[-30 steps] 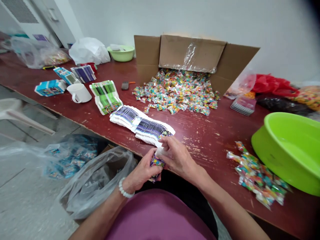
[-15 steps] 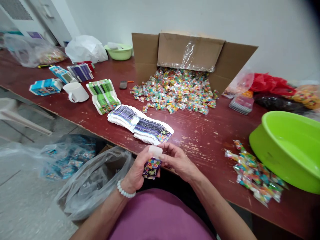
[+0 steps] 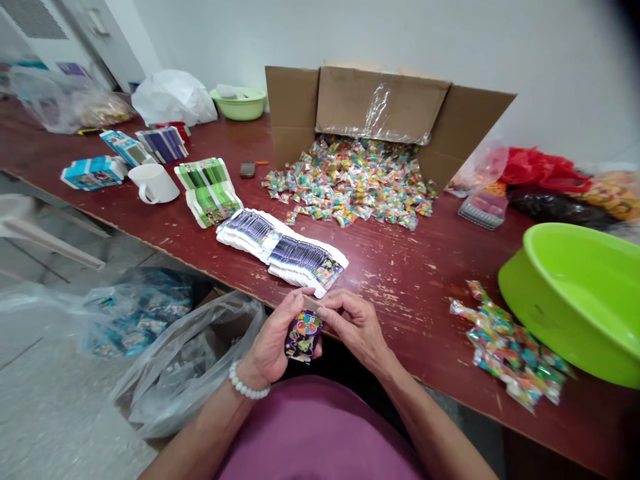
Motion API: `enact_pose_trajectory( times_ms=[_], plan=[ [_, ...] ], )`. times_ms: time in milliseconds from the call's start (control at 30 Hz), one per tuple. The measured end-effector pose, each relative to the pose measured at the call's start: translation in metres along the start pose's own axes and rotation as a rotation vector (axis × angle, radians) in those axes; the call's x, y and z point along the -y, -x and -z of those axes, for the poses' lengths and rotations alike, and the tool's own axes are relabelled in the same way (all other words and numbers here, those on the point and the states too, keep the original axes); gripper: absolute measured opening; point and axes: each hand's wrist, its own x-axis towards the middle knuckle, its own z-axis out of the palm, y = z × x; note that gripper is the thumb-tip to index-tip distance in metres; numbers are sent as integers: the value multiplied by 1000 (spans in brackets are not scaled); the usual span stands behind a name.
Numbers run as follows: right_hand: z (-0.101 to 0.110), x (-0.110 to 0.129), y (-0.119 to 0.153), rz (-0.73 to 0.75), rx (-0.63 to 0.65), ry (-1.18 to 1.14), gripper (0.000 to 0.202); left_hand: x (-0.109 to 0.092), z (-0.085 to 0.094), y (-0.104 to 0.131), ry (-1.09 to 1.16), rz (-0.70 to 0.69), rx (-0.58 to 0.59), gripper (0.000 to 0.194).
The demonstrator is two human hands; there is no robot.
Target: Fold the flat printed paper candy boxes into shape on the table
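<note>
A small dark purple printed box (image 3: 303, 335) is held upright in front of my body at the table's front edge. My left hand (image 3: 275, 339) wraps round it from the left, with a bead bracelet at the wrist. The fingers of my right hand (image 3: 354, 325) pinch the flap at the box's top. Just beyond my hands lies a fanned row of flat purple cartons (image 3: 300, 257). Green flat cartons (image 3: 209, 192) are at its left end. Wrapped candies (image 3: 350, 183) spill from a cardboard box (image 3: 383, 103) farther back.
A white mug (image 3: 154, 183) and blue cartons (image 3: 95, 173) are on the left. At the right, a green basin (image 3: 570, 300) stands beside a small candy pile (image 3: 513, 350). A clear plastic bag (image 3: 185, 367) hangs below the table's front edge.
The white flap at the top of the box has folded down and now shows as a narrow strip. My right hand has shifted slightly with it.
</note>
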Motion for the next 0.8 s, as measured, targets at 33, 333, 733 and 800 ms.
enact_pose_trajectory(
  times_ms=[33,333,733,800],
  plan=[
    [3,0,0,121,27,86,8,0,0,0,18,14,1,41],
    [9,7,-2,114,180,211,11,-6,-2,-1,-39,-11,-43,33],
    [2,2,-7,-344,152,-123,16,0,1,-6,-105,27,-13,65],
    [1,3,-6,-253,152,-45,14,-1,3,-7,-134,26,-28,58]
  ],
)
